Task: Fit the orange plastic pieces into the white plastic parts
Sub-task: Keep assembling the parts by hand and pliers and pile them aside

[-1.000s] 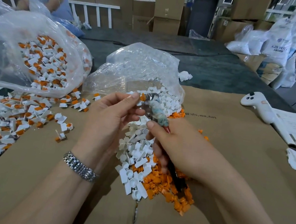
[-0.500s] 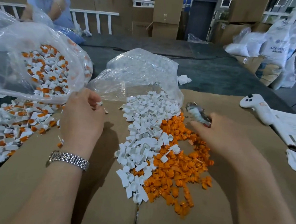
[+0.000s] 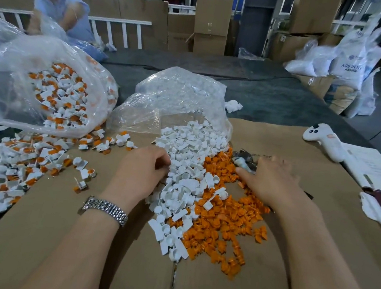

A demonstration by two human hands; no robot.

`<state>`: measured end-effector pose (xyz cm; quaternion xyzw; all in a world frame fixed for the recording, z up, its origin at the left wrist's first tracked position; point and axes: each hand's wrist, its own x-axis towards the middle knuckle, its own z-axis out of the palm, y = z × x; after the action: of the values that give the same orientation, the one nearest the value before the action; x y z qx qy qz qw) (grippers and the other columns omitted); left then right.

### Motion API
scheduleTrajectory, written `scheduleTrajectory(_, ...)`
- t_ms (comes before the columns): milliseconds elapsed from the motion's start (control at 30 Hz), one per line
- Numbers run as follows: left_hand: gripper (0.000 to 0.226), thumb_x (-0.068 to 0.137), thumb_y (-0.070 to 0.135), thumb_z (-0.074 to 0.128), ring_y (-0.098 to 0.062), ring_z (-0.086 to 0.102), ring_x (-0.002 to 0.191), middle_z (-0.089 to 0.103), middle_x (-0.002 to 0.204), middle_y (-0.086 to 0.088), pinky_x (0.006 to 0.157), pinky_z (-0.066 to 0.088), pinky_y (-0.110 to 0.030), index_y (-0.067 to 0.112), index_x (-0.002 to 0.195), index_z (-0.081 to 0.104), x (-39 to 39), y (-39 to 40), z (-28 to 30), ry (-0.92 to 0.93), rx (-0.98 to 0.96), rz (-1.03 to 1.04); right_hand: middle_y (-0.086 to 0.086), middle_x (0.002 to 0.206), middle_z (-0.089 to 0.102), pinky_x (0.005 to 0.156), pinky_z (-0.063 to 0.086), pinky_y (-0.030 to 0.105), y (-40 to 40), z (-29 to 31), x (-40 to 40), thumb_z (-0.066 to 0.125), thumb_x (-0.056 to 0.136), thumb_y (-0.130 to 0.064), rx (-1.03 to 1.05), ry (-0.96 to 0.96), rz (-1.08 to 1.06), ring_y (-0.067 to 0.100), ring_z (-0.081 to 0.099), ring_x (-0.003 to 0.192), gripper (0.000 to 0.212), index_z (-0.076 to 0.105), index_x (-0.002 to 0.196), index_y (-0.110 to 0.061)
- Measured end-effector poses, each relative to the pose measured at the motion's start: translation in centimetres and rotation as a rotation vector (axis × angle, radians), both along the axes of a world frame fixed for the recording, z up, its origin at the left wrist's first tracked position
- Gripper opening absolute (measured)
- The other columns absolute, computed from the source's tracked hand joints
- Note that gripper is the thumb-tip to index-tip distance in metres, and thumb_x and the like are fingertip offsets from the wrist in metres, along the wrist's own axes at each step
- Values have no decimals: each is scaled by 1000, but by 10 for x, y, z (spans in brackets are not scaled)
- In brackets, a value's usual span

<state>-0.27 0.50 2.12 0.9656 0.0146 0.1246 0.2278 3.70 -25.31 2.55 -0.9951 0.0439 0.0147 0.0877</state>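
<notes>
Landmark: cardboard sheet (image 3: 267, 256) covering the table.

White parts (image 3: 189, 167) in a long pile down the middle of the cardboard, spilling out of a clear bag (image 3: 177, 101) at its far edge. Orange pieces (image 3: 222, 219) heaped right against the white pile, on its right side, the two touching and mixed along the seam.

Left hand (image 3: 140, 174) sits at the left edge of the white pile, fingers curled with tips down among the white parts; cannot tell if it actually pinches one. Metal watch (image 3: 106, 208) on that wrist.

Right hand (image 3: 272, 178) at the far right of the orange heap, curled around a tool (image 3: 244, 160) whose grey tip sticks out beyond the fingers; thumb pointing toward the orange pieces.

Off the cardboard's left edge: bigger clear bag (image 3: 39, 83) full of white-and-orange assembled pieces (image 3: 20, 165), more of them scattered in front of it and onto the cardboard's left part.

Right far corner of the cardboard: white controller (image 3: 324, 141), papers (image 3: 373, 171) just beside it.

Another person (image 3: 62, 13) beyond the table, far left.
</notes>
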Motion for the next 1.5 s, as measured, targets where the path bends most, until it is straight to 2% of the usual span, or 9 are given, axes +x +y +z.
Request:
scheduleTrajectory(133,9,95,21,71,-4,61,83,67,94,13,64,39,-11,29,94,68,3,3,-2,-30,-59,39,12,134,49,100,38,52,-1,3,-1,48,92,-70,52,-56,7,33,40,129,63,56,129,-19)
scheduleTrajectory(267,13,95,21,73,0,63,83,69,95,14,67,43,-14,30,104,72,3,5,1,-96,-254,91,-8,99,53,89,40,43,4,13,-4,70,85,-54,116,-237,216,20,47,111,27,65,101,-33)
scheduleTrajectory(333,15,91,19,76,-3,69,83,74,90,13,68,48,-18,32,96,74,1,2,5,-74,-438,93,-15,88,50,83,36,39,9,14,-7,73,83,-52,62,-220,287,15,46,104,19,67,90,-36)
scheduleTrajectory(500,20,85,6,80,-19,78,88,80,92,-4,82,61,-31,17,102,77,-8,-3,13,58,-979,-27,-4,102,64,87,45,39,17,10,-9,72,88,-46,-18,-195,321,20,51,110,18,74,96,-30)
scheduleTrajectory(667,29,72,-2,77,-35,77,93,75,105,-26,70,62,-23,-1,101,76,-11,-8,18,210,-1500,-195,-2,103,64,85,47,33,19,10,-12,65,93,-28,0,-226,335,20,57,109,6,69,97,-26)
scheduleTrajectory(1000,29,74,-3,76,-35,75,105,75,109,-24,76,61,-23,2,101,80,-12,-14,19,293,-1534,-313,-5,108,67,82,51,25,19,21,-13,61,96,-17,321,-287,293,9,60,94,18,75,105,-23)
scheduleTrajectory(1167,26,72,1,77,-36,76,99,75,106,-26,76,62,-26,6,97,81,-15,-21,20,220,-1455,-293,-5,82,76,74,63,41,22,35,-27,69,94,-23,934,-224,290,18,73,76,7,74,94,-28)
scheduleTrajectory(1300,29,67,11,82,-34,76,101,76,107,-23,78,61,-26,11,96,81,-16,-26,21,169,-1370,-300,4,79,77,75,59,27,29,38,-34,70,93,-18,1190,-120,355,20,75,79,4,74,95,-17)
scheduleTrajectory(1500,41,58,32,90,-29,75,102,78,106,-13,84,60,-27,20,96,82,-18,-27,22,88,-1277,-311,-2,79,75,69,57,19,39,35,-39,71,93,-19,1150,-145,432,10,71,72,4,74,92,-18)
